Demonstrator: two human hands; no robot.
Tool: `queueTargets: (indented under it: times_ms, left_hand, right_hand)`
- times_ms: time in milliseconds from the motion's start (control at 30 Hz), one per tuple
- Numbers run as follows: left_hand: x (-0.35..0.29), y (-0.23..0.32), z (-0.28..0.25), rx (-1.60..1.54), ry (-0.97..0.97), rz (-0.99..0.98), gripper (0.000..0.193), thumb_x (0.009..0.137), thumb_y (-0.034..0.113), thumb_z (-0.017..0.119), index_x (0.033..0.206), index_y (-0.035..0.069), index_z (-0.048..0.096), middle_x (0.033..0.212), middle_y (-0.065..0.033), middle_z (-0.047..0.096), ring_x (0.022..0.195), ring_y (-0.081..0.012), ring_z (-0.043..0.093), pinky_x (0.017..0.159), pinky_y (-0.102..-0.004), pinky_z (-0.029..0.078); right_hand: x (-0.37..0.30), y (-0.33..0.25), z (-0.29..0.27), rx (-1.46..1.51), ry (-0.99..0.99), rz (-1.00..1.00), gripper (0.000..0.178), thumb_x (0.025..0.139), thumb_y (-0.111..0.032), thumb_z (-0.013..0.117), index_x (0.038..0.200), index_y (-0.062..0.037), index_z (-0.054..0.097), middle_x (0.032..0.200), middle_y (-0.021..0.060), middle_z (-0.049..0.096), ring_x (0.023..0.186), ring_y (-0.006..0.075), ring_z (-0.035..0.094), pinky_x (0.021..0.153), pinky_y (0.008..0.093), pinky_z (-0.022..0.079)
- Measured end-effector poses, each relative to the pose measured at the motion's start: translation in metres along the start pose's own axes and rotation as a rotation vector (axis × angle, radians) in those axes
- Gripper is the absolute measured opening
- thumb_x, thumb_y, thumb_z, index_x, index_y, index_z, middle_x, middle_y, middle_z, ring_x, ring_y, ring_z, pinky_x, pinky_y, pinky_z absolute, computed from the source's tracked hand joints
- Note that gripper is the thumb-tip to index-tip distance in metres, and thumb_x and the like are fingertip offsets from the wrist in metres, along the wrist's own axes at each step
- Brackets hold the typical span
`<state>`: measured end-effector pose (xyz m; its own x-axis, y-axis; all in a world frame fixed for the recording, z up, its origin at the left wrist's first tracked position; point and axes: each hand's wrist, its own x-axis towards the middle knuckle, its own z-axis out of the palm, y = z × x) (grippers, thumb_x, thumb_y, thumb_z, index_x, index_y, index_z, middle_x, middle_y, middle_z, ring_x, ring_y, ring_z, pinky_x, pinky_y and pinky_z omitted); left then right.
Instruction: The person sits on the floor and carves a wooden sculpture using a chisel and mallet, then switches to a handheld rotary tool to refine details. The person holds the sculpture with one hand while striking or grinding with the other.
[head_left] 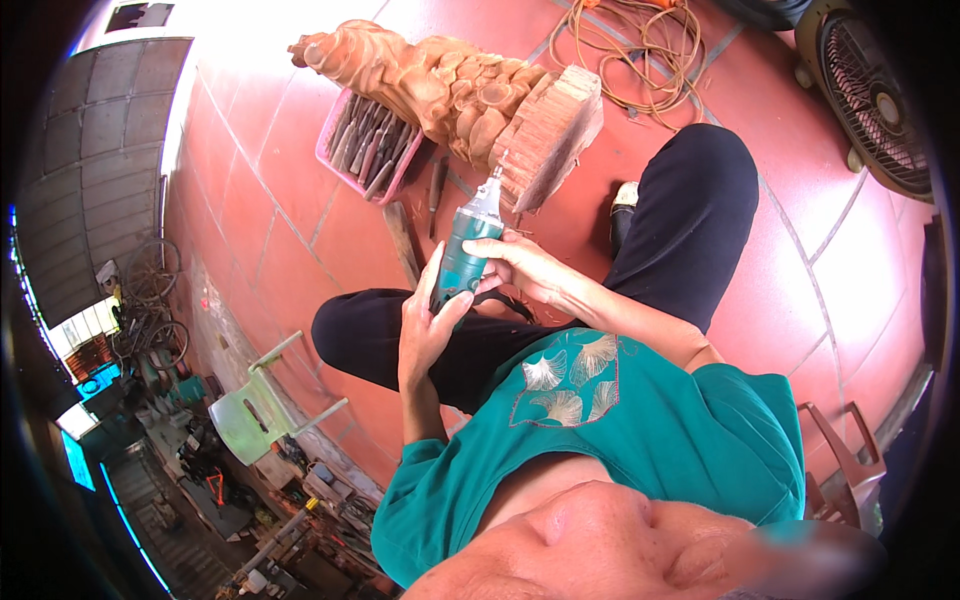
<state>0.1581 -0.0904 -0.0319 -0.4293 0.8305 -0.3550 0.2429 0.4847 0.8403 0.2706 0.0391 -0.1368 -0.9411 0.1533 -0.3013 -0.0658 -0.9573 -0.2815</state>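
Note:
Both my hands are on a teal die grinder (462, 262) with a silver-grey nose. My left hand (424, 328) is closed around its rear end. Higher on the body, my right hand (520, 262) grips it from the right side, thumb laid across it. The grinder's tip points up toward the rough sawn base of a carved wooden sculpture (440, 85) lying on its side. The tip is at the base's near edge; whether it touches cannot be made out. Beside the sculpture sits a pink basket (322, 150) full of carving chisels (365, 145).
On the red tiled floor (270, 190) lie a loose chisel (437, 195) and a wood strip (402, 243). Orange cord (640, 60) coils beyond the base, near a standing fan (870, 100). A pale green chair (250, 418), tools and bicycles (155, 300) are at left.

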Motion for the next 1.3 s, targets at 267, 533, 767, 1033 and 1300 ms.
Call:
queueTargets:
  times_ms: [267, 533, 767, 1033, 1300]
  left_hand:
    - [0.0000, -0.0026, -0.0008, 0.041, 0.000, 0.036, 0.070, 0.088, 0.019, 0.066, 0.150, -0.003, 0.040, 0.133, -0.0172, 0.061, 0.119, -0.0201, 0.058, 0.104, -0.0343, 0.044]
    - [0.0015, -0.0039, -0.0028, 0.079, -0.006, 0.066, 0.068, 0.089, 0.013, 0.070, 0.149, -0.001, 0.042, 0.129, -0.0169, 0.064, 0.113, -0.0194, 0.063, 0.100, -0.0344, 0.049]
    - [0.0013, -0.0072, -0.0020, 0.052, 0.014, 0.078, 0.069, 0.088, 0.013, 0.070, 0.150, -0.001, 0.042, 0.129, -0.0173, 0.063, 0.113, -0.0197, 0.063, 0.100, -0.0347, 0.049]
    - [0.0020, -0.0049, -0.0045, 0.059, -0.012, 0.048, 0.070, 0.088, 0.012, 0.070, 0.150, -0.002, 0.041, 0.130, -0.0179, 0.063, 0.114, -0.0202, 0.063, 0.101, -0.0347, 0.048]
    - [0.0025, -0.0072, -0.0045, 0.045, -0.020, 0.051, 0.069, 0.088, 0.012, 0.070, 0.150, -0.002, 0.042, 0.131, -0.0171, 0.063, 0.115, -0.0201, 0.063, 0.101, -0.0346, 0.048]
  right_hand:
    - [0.0002, 0.0017, -0.0004, -0.006, 0.000, 0.002, 0.039, 0.093, -0.028, 0.072, 0.123, -0.0075, 0.059, 0.112, 0.0080, 0.070, 0.099, 0.0227, 0.070, 0.086, 0.0409, 0.057]
    - [0.0011, 0.0041, -0.0052, 0.018, -0.007, -0.019, 0.041, 0.093, -0.028, 0.073, 0.125, -0.0079, 0.056, 0.112, 0.0084, 0.070, 0.097, 0.0224, 0.071, 0.084, 0.0411, 0.058]
    - [0.0022, 0.0009, -0.0024, -0.017, -0.003, -0.001, 0.045, 0.092, -0.030, 0.074, 0.127, -0.0077, 0.055, 0.113, 0.0087, 0.070, 0.098, 0.0238, 0.071, 0.086, 0.0418, 0.057]
    - [0.0010, 0.0038, -0.0021, -0.020, -0.007, -0.026, 0.049, 0.091, -0.037, 0.073, 0.128, -0.0101, 0.055, 0.112, 0.0068, 0.069, 0.097, 0.0195, 0.070, 0.082, 0.0378, 0.059]
    - [-0.0011, 0.0026, -0.0020, -0.038, -0.011, -0.018, 0.048, 0.092, -0.037, 0.073, 0.127, -0.0098, 0.055, 0.113, 0.0074, 0.068, 0.099, 0.0192, 0.069, 0.083, 0.0385, 0.058]
